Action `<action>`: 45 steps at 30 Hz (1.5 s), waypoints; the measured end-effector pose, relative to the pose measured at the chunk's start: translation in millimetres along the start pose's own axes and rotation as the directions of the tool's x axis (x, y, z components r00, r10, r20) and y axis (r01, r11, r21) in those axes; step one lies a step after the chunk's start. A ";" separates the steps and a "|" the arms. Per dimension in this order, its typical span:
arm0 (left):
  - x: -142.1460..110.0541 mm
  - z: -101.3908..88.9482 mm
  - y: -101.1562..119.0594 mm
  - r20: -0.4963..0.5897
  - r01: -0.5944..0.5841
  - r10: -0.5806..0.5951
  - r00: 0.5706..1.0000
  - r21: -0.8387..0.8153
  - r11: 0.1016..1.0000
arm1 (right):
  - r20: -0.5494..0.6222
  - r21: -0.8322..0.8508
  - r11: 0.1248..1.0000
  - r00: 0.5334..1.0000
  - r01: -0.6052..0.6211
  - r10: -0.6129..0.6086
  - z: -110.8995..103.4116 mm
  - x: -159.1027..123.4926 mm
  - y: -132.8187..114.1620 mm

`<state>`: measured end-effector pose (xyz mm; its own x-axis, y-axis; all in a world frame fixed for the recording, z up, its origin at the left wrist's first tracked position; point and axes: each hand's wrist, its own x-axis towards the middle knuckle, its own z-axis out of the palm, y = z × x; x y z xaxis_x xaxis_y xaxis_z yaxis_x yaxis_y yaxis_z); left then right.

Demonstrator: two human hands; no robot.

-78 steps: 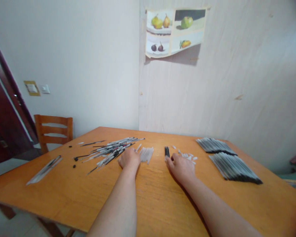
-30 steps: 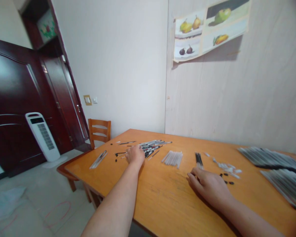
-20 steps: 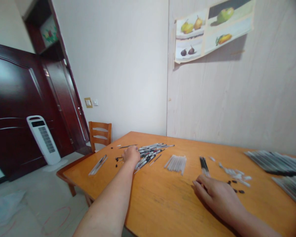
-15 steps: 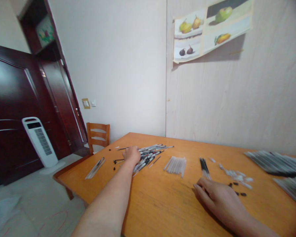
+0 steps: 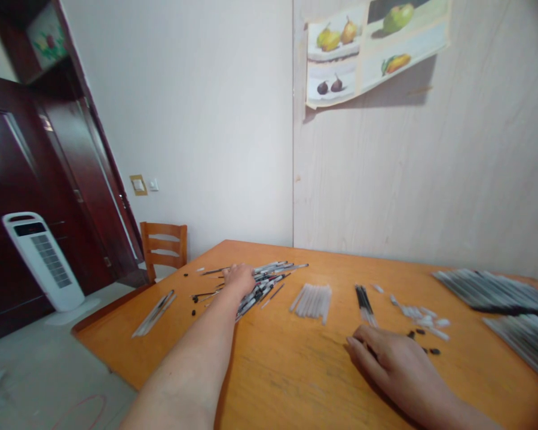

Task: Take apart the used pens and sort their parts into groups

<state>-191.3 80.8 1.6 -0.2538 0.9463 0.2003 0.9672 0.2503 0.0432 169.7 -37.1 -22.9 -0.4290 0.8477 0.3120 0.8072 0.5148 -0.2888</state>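
My left hand (image 5: 240, 279) reaches far across the table onto a loose pile of thin black, white and clear pen parts (image 5: 266, 286). Its fingertips point down among them and are mostly hidden, so I cannot see a grip. On the right, my right hand (image 5: 385, 353) rests on the tabletop with fingers curled and thumb against them. A dark patch shows between thumb and fingers, too unclear to name. Just beyond that hand lie a few black-tipped clear pens (image 5: 365, 303). Small white caps (image 5: 416, 313) and black plugs (image 5: 434, 352) are scattered beside it.
A row of clear tubes (image 5: 312, 300) lies mid-table. A few clear sticks (image 5: 155, 313) sit at the left. Rows of black-ended pens (image 5: 488, 289) and more clear ones (image 5: 524, 340) fill the right side. Behind stand a wooden chair (image 5: 165, 245) and a white tower appliance (image 5: 45, 260).
The view has turned slightly to the right, so the table and wall appear further left. Relative to the pile, my left hand is a little further right. My right hand stays curled on the table.
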 end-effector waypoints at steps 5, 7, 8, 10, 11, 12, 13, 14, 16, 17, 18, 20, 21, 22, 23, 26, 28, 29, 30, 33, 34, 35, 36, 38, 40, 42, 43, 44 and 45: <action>3.9 -5.4 0.2 0.044 -0.007 0.007 0.999 0.006 1.000 | 0.011 0.007 1.000 1.000 -0.009 0.009 0.7 0.2 1.7; 5.2 -7.1 0.1 0.057 -0.011 0.011 0.998 0.005 1.000 | -0.001 0.014 1.000 1.000 -0.006 0.006 1.0 0.3 2.6; 5.7 -7.7 0.1 0.063 -0.013 0.013 0.998 0.004 1.000 | -0.008 0.018 1.000 1.000 -0.003 0.003 1.1 0.3 3.0; 6.6 -8.8 0.1 0.075 -0.011 0.011 0.997 0.001 1.000 | -0.017 0.024 1.000 1.000 0.005 -0.005 1.1 0.4 3.7; 7.0 -9.1 0.2 0.080 -0.009 0.009 0.997 -0.002 1.000 | -0.016 0.025 1.000 1.000 0.007 -0.007 1.0 0.4 4.0; 7.3 -9.3 0.4 0.083 -0.005 0.005 0.997 -0.004 1.000 | -0.013 0.025 1.000 1.000 0.004 -0.004 0.9 0.4 4.2; 7.6 -9.2 0.6 0.086 0.000 0.001 0.996 -0.006 1.000 | -0.007 0.024 1.000 1.000 0.001 -0.001 0.8 0.4 4.3; 8.0 -8.9 0.7 0.088 0.004 -0.003 0.996 -0.009 1.000 | -0.001 0.023 1.000 1.000 -0.002 0.002 0.7 0.3 4.5; 8.7 -7.6 0.6 0.088 0.005 -0.004 0.996 -0.012 1.000 | 0.010 0.021 1.000 1.000 -0.004 0.004 0.6 0.2 4.8; 9.2 -6.7 0.4 0.085 0.003 -0.001 0.996 -0.014 1.000 | 0.013 0.020 1.000 1.000 -0.004 0.004 0.6 0.1 5.0; 9.7 -5.6 0.1 0.078 -0.001 0.002 0.997 -0.016 1.000 | 0.016 0.020 1.000 1.000 -0.004 0.003 0.7 0.1 5.2; 10.8 -3.8 -0.4 0.053 -0.011 0.012 0.999 -0.020 1.000 | 0.016 0.021 1.000 1.000 -0.005 0.005 0.7 0.2 5.5; 11.4 -3.3 -0.5 0.037 -0.016 0.017 0.999 -0.022 1.000 | 0.012 0.021 1.000 1.000 -0.006 0.006 0.6 0.3 5.6; 11.9 -3.1 -0.2 0.021 -0.022 0.023 1.000 -0.027 0.999 | 0.009 0.020 1.000 1.000 -0.007 0.006 0.5 0.4 5.5; 12.3 -3.4 0.3 0.006 -0.030 0.030 1.000 -0.032 0.999 | 0.006 0.018 1.000 1.000 -0.006 0.005 0.2 0.5 5.3; 12.4 -5.6 4.0 -0.025 -0.060 0.059 0.998 -0.055 0.997 | 0.003 0.015 1.000 1.000 0.000 0.000 -1.4 0.6 3.4; 11.2 -7.2 7.5 -0.038 -0.079 0.076 0.996 -0.069 0.995 | 0.007 0.018 1.000 1.000 0.005 -0.005 -3.0 0.6 1.7; 10.2 -7.7 9.3 -0.044 -0.085 0.082 0.996 -0.074 0.994 | 0.007 0.019 1.000 1.000 0.007 -0.007 -3.8 0.6 0.9; 9.0 -7.9 10.9 -0.050 -0.089 0.085 0.995 -0.079 0.993 | 0.006 0.019 1.000 1.000 0.010 -0.010 -4.5 0.5 0.3; 5.1 -7.8 14.3 -0.063 -0.100 0.094 0.994 -0.091 0.991 | -0.010 0.021 1.000 1.000 0.018 -0.018 -5.5 0.5 -0.3; 4.0 -7.7 14.8 -0.067 -0.103 0.097 0.993 -0.098 0.990 | -0.015 0.023 1.000 1.000 0.020 -0.019 -5.6 0.5 -0.2; 3.0 -7.8 15.1 -0.072 -0.106 0.098 0.993 -0.107 0.989 | -0.017 0.023 1.000 1.000 0.018 -0.018 -5.6 0.5 -0.1; 2.2 -8.2 15.2 -0.080 -0.106 0.097 0.992 -0.118 0.987 | -0.019 0.022 1.000 1.000 0.015 -0.015 -5.6 0.5 0.1; 0.8 -10.1 15.4 -0.099 -0.103 0.089 0.991 -0.148 0.984 | -0.019 0.018 1.000 1.000 0.009 -0.009 -5.7 0.7 0.4; -1.1 -13.3 17.1 -0.124 -0.107 0.085 0.989 -0.178 0.978 | -0.020 0.014 1.000 1.000 0.008 -0.008 -6.0 0.9 0.5; -5.0 -17.9 22.6 -0.169 -0.135 0.100 0.981 -0.207 0.969 | -0.025 0.016 1.000 1.000 0.007 -0.006 -6.1 1.2 0.8; -8.1 -20.5 27.4 -0.199 -0.157 0.114 0.973 -0.218 0.963 | -0.034 0.021 1.000 0.999 0.000 0.001 -6.0 1.4 1.0; -12.2 -23.2 33.9 -0.235 -0.186 0.132 0.963 -0.227 0.956 | -0.047 0.031 0.999 0.999 -0.012 0.014 -5.7 1.7 1.5; -17.4 -26.0 41.9 -0.267 -0.217 0.153 0.952 -0.232 0.948 | -0.063 0.049 0.998 0.998 -0.027 0.030 -5.2 2.2 2.1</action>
<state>-146.1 69.5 25.3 -0.0915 0.8840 0.4584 0.9744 -0.0154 0.2242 172.6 -34.8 -18.1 -0.3782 0.8531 0.3594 0.7975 0.4974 -0.3414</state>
